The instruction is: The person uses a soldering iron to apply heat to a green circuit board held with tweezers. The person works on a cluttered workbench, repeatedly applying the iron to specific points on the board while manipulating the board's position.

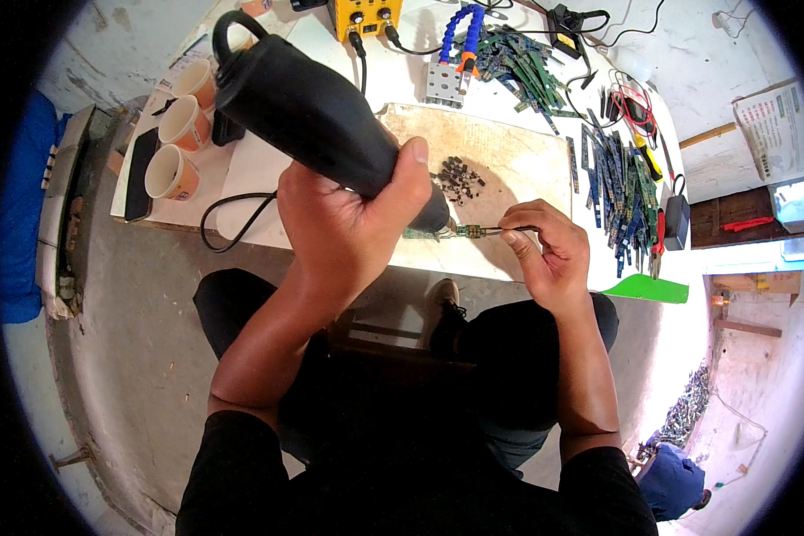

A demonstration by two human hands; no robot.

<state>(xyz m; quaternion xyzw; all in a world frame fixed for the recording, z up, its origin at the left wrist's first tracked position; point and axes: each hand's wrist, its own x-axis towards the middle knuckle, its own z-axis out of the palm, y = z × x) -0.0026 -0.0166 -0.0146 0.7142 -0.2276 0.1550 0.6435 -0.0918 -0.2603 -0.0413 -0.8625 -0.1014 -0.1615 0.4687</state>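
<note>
My left hand [348, 214] is closed around a black hot air gun [304, 107], tilted so its nozzle comes down to a narrow green circuit board strip [464, 230] near the table's front edge. Thin dark tweezers [493, 230] are pinched in my right hand [552, 255]. Their tips reach the strip's right part, just beside the nozzle; whether they grip a part there is too small to tell. Just behind the strip, small black components [460, 179] lie in a loose heap on a worn, stained board [518, 147].
Several paper cups [171, 172] and a dark phone [140, 183] line the left side. Circuit strips [621, 183] are heaped at the right, near red-handled pliers [658, 237]. A yellow soldering station [366, 18] and a blue flexible hose [451, 31] stand at the back.
</note>
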